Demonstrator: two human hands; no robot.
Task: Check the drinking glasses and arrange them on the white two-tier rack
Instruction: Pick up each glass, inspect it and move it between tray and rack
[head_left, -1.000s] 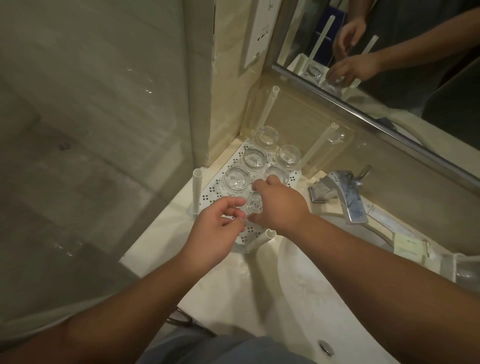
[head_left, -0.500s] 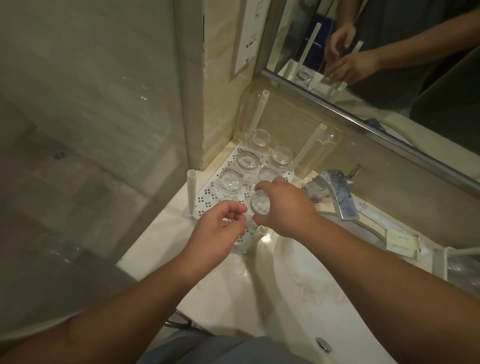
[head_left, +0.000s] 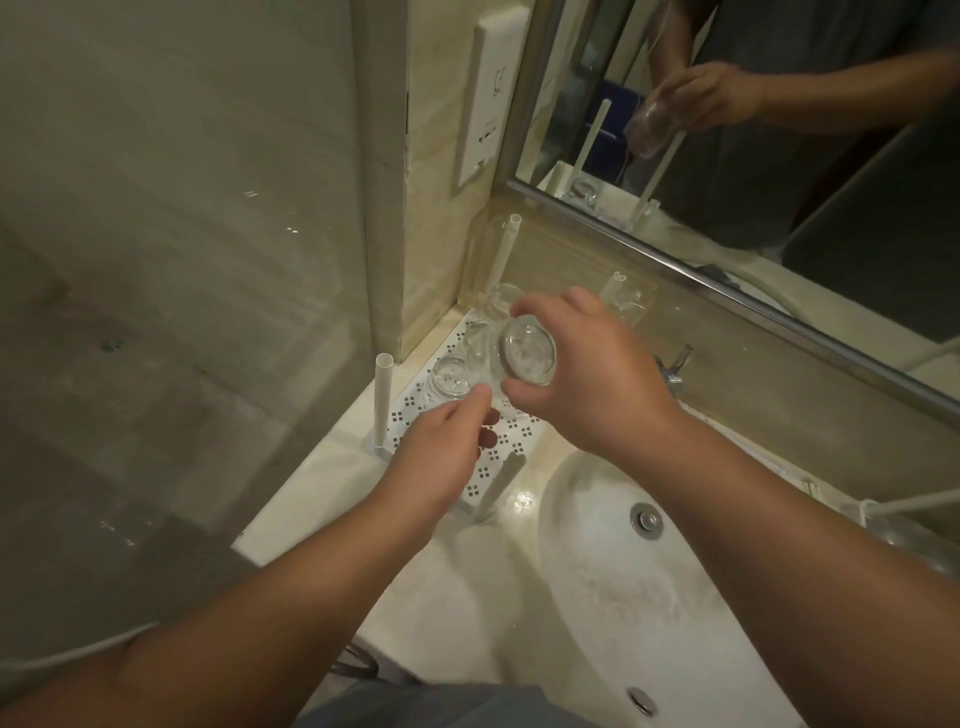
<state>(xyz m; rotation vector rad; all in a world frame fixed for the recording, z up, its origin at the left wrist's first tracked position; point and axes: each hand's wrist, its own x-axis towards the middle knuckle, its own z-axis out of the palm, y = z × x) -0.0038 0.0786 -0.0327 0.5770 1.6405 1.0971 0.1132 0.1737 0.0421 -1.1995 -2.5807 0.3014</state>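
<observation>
My right hand (head_left: 587, 374) grips a clear drinking glass (head_left: 525, 351), lifted above the rack and tilted so its round base faces me. My left hand (head_left: 441, 452) hovers just below it over the rack, fingers loosely curled and holding nothing. The white perforated rack tray (head_left: 506, 447) sits in the counter corner with white posts (head_left: 383, 400) at its corners. Another glass (head_left: 451, 375) stands on the tray at the left, and more glasses (head_left: 501, 304) stand behind, partly hidden by the lifted one.
A white sink basin (head_left: 613, 582) with a drain lies right of the rack. A chrome faucet (head_left: 675, 369) peeks out behind my right wrist. A mirror (head_left: 779, 130) above reflects my hands. A glass partition (head_left: 182, 312) stands at the left, a wall socket plate (head_left: 488, 119) beside the mirror.
My right hand has lifted one glass off the rack tray and tipped it on its side. The left hand stayed close below. The camera moved nearer.
</observation>
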